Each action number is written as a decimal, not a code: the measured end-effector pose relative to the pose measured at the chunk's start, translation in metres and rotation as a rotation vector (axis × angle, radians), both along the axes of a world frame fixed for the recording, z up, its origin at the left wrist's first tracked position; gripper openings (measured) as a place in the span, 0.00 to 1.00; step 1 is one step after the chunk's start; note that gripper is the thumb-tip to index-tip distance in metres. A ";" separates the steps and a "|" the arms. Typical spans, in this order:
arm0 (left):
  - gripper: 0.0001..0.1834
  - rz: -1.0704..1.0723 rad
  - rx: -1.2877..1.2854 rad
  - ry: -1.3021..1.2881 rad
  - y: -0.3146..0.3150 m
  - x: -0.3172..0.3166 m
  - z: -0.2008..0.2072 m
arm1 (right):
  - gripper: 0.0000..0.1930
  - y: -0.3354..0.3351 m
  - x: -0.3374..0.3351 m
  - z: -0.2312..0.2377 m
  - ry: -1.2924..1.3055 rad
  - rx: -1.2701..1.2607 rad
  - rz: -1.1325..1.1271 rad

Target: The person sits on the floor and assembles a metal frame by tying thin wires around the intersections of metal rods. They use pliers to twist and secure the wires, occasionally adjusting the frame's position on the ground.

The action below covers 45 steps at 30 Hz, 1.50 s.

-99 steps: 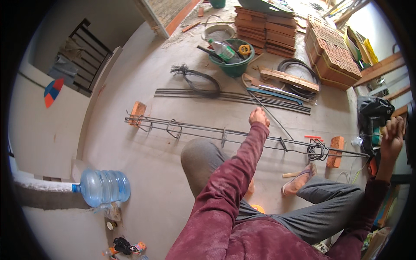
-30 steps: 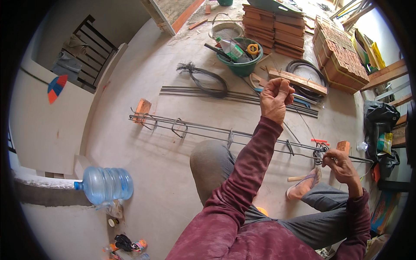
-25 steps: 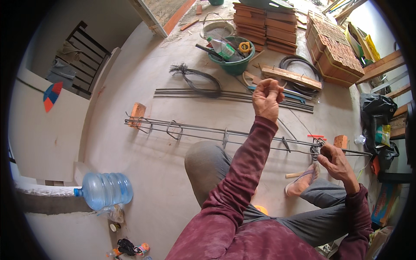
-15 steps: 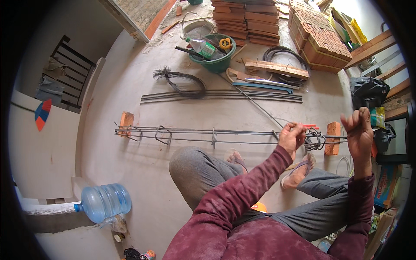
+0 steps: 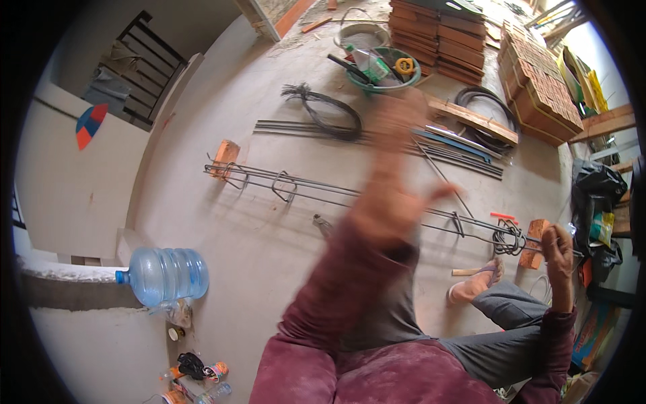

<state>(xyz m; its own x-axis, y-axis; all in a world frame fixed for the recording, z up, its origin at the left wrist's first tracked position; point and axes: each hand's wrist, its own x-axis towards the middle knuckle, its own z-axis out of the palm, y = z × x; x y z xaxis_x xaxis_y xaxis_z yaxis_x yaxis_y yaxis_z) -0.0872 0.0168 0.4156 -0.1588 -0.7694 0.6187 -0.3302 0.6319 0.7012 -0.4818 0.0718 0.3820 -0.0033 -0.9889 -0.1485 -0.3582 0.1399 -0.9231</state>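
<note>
My left hand (image 5: pixel 396 161) is raised over the middle of a long cage of thin steel bars (image 5: pixel 319 194), blurred by motion. Its thumb stands apart from the stretched fingers, and nothing shows in it. At the cage's right end my right hand (image 5: pixel 557 250) has its fingers curled by the bar tips; what they hold is hidden. Bent wire stirrups (image 5: pixel 284 186) hang along the bars, with several bunched into a cluster (image 5: pixel 509 240) near the right end. One orange brick (image 5: pixel 227 152) props the left end and another brick (image 5: pixel 536 236) the right. Red sticks (image 5: pixel 503 218) lie beyond the cluster.
Farther off lie loose rods (image 5: pixel 296 126), a wire bundle (image 5: pixel 330 114), a wooden plank (image 5: pixel 471 121) and a green bucket (image 5: pixel 383 84) of tools. Stacked tiles (image 5: pixel 461 40) and bricks (image 5: pixel 538 81) stand behind. A blue water jug (image 5: pixel 168 276) lies at left.
My left hand has swung up and left, away from the stirrup cluster. My right hand has come down to the bar ends. The view has turned, and my left leg has shifted.
</note>
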 end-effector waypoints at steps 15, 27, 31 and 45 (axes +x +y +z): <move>0.80 0.691 0.968 -1.041 -0.009 0.225 -0.290 | 0.17 0.008 -0.065 -0.099 0.124 0.273 -0.057; 0.80 0.611 1.017 -1.061 0.002 0.232 -0.277 | 0.16 0.005 -0.027 -0.110 0.195 0.359 0.043; 0.78 0.600 0.987 -1.057 0.003 0.231 -0.282 | 0.15 0.011 -0.023 -0.107 0.080 0.307 0.043; 0.53 0.618 0.574 -0.186 0.121 0.144 -0.389 | 0.07 0.029 0.023 0.050 -0.329 -0.038 -0.029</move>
<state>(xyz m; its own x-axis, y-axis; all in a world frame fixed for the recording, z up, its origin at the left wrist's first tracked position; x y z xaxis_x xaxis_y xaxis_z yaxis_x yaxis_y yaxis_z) 0.0565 0.1378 0.0269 0.3312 -0.9367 0.1137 -0.6394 -0.1343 0.7570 -0.4590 0.1006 0.4317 0.0101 -0.9939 -0.1096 -0.0368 0.1092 -0.9933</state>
